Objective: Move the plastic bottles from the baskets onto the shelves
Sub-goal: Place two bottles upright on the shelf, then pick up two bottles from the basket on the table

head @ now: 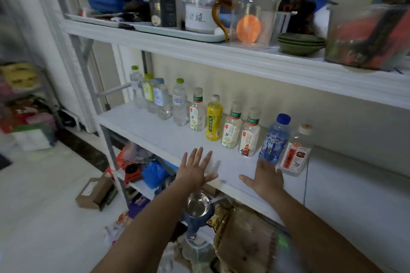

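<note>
Left hand (195,170): fingers were spread wide, holding nothing, lower centre.
Right hand (265,178): lay flat, empty, fingertips by the blue-capped bottle (275,137).
Plastic bottles (214,117): stood in a row on the middle shelf (155,131), mid-frame.

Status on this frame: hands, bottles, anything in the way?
Left hand open, empty, over the middle shelf. Right hand open, fingertips near blue bottle. Bottles upright in a row on it. Nothing between hands and row.

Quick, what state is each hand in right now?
Left hand: open, fingers spread, holding nothing.
Right hand: open, flat, beside the blue bottle, not gripping it.
</note>
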`<state>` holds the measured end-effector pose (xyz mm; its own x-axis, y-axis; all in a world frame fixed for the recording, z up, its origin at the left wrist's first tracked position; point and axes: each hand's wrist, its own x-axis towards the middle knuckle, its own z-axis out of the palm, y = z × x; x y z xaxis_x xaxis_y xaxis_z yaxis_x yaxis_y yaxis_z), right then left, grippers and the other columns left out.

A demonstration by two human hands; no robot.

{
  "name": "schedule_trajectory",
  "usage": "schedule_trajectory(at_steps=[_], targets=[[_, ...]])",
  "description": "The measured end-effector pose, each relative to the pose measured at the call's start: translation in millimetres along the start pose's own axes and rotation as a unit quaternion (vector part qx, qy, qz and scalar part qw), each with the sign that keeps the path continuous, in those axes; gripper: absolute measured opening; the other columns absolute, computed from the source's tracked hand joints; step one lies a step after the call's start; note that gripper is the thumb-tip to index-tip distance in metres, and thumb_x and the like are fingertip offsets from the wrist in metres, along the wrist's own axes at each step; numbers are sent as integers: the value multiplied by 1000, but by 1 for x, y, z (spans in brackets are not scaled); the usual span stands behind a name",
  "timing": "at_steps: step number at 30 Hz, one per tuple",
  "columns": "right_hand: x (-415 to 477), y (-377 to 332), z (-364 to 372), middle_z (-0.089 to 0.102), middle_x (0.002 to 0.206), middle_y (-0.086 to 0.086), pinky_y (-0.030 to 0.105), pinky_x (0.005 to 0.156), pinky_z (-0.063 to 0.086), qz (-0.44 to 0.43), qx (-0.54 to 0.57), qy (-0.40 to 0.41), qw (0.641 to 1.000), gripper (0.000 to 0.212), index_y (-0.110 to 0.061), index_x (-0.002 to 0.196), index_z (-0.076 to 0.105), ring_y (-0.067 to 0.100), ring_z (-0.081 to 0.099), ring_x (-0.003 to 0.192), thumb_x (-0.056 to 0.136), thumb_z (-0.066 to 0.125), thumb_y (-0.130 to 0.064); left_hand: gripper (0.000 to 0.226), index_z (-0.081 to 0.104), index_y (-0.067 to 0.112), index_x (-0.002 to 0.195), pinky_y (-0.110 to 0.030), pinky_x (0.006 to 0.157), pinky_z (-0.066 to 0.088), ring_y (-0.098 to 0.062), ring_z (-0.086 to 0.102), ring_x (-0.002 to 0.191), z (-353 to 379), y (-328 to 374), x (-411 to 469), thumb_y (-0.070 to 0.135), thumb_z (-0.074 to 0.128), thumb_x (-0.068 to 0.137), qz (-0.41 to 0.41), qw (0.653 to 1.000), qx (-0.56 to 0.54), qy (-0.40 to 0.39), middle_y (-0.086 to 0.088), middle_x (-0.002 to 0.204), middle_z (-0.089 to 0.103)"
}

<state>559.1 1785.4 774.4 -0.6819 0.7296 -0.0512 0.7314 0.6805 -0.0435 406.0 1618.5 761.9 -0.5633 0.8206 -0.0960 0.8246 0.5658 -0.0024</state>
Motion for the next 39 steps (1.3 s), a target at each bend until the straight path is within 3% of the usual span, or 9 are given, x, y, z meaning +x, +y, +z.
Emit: schedule_trajectory(at_steps=[7,14,19,23,27,30,33,36,39], targets=[[-41,-202,-4,-7,161,6,51,117,2,-212,-24,-8,977,102,-13,153,-2,22,-4,148,82,33,-78,85,-12,29,152,-47,117,-10,-23,-15,147,0,-165,-144,75,13,85,-162,986,-20,22,-6,161,-15],[-158,-454,10,-14,160,7,49,118,-2,-453,-8,-9,892,103,-12,153,-6,24,-13,147,84,39,-74,80,-18,25,151,-47,117,-11,-24,-20,146,11,-327,-363,67,16,93,-386,922,2,21,-6,159,-21],[-254,-582,27,-11,161,6,48,118,-8,-586,-18,-5,810,101,-11,153,-3,22,-12,147,85,38,-73,93,-22,22,149,-47,116,-14,-24,-22,145,38,-376,-502,74,-8,74,-532,847,-2,-3,-6,158,-23],[-319,-657,38,-12,160,5,48,117,-7,-668,-29,-1,744,99,-14,152,-5,22,-12,147,85,39,-72,100,-21,22,150,-45,116,-13,-25,-20,146,56,-392,-578,80,-10,69,-610,792,-23,7,-6,159,-22],[-369,-724,46,-16,160,5,47,117,-9,-746,-43,3,665,99,-13,152,-9,21,-14,147,86,37,-71,132,-18,21,151,-46,116,-10,-25,-16,147,72,-411,-641,83,-39,37,-687,725,-48,13,-7,160,-18],[-397,-775,46,-15,160,5,47,117,-10,-794,-45,11,606,98,-13,152,-7,21,-13,147,87,37,-71,112,-16,21,151,-47,116,-10,-26,-17,147,74,-417,-680,83,-20,58,-741,669,-59,9,-7,160,-19],[-427,-825,44,-14,160,5,47,116,-10,-828,-38,26,558,97,-13,152,-7,22,-13,147,87,35,-71,123,-14,20,152,-47,117,-8,-28,-13,148,77,-422,-716,84,-33,49,-795,605,-39,11,-9,160,-14],[-455,-861,54,-11,160,6,48,116,-8,-855,-35,26,517,97,-12,152,-5,22,-11,147,87,36,-71,87,-12,21,153,-47,118,-5,-27,-10,148,90,-415,-742,74,13,88,-846,530,-54,22,-7,161,-11],[-490,-871,74,-8,160,8,50,117,-6,-887,-71,24,456,97,-11,152,-3,24,-9,148,87,37,-70,85,-16,20,152,-47,118,-8,-27,-12,148,108,-389,-757,67,23,93,-869,489,-72,-23,-8,161,-14]])
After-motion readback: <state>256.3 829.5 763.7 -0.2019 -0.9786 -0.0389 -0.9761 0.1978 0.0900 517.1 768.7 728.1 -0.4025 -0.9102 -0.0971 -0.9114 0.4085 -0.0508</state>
